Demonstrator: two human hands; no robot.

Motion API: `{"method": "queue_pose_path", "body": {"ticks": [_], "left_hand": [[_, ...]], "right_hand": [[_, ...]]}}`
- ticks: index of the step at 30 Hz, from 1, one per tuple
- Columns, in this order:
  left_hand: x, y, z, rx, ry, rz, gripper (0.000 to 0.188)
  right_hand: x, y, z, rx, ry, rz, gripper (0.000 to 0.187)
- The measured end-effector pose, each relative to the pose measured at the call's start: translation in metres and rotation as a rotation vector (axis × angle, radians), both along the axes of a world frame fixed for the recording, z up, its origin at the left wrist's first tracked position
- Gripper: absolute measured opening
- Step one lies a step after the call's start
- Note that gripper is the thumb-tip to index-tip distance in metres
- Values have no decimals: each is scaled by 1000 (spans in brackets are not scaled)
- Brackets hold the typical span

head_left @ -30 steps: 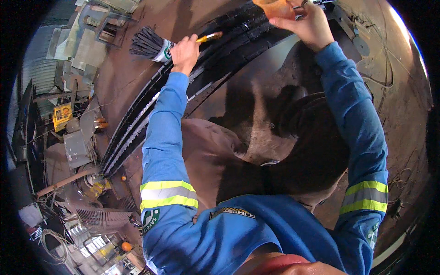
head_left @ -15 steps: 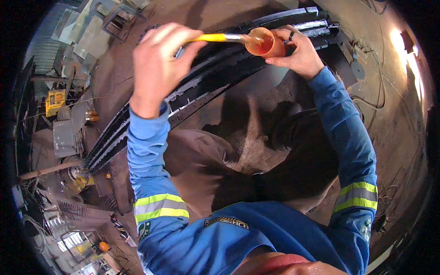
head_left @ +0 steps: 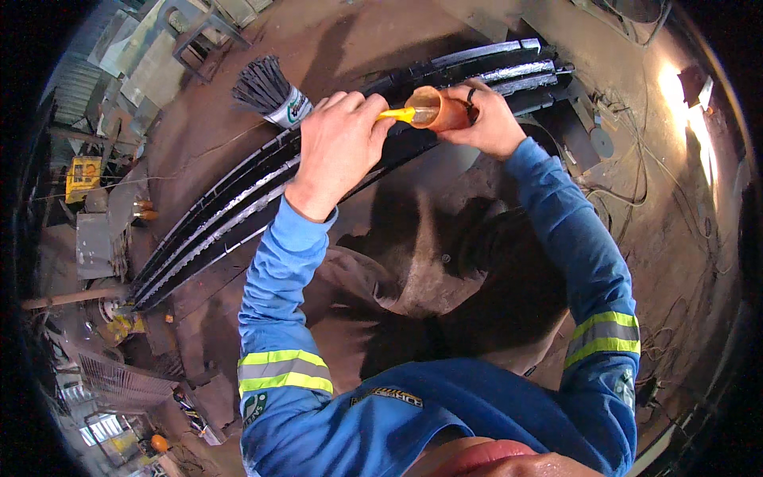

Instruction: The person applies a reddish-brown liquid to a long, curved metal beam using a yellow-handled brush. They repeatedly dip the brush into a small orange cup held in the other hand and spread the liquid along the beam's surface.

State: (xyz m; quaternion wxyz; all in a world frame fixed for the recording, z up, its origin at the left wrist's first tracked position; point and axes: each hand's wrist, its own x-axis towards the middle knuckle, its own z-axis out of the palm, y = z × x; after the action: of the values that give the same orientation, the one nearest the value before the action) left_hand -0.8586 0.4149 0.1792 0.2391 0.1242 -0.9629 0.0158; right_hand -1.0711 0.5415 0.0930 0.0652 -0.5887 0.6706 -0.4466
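Note:
In my left hand I grip a paintbrush by its yellow handle, with the fingers closed round it. The brush's metal end reaches into the mouth of an orange-brown cup; its bristles are hidden inside. My right hand, with a dark ring on one finger, is wrapped round the cup and tilts its mouth toward the left hand. Both hands are above long, curved black metal bars with shiny, silvery edges. What the cup contains cannot be made out now.
Beyond my left hand stands a white tub full of thin dark rods. A metal stool frame is at the far left. Cables trail over the floor on the right. Metal sheets and a yellow box lie left.
The brush end has gone deeper into the cup. My left hand moved right and nearer, uncovering the tub of rods. My right hand brought the cup slightly left and nearer.

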Motion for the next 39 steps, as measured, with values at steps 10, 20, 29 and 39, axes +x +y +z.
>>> {"method": "queue_pose_path", "body": {"ticks": [10,20,29,39], "left_hand": [[28,-40,10,441,-20,123,21],[17,-49,-16,664,3,101,27],[17,-69,-23,693,210,-42,23],[19,-75,-30,892,128,-65,23]], "right_hand": [[10,-2,-4,137,15,-114,61],[12,-10,-7,24,-38,-227,61],[6,-6,-5,-52,-128,-151,65],[4,-3,-11,-108,-90,-181,65]]}}
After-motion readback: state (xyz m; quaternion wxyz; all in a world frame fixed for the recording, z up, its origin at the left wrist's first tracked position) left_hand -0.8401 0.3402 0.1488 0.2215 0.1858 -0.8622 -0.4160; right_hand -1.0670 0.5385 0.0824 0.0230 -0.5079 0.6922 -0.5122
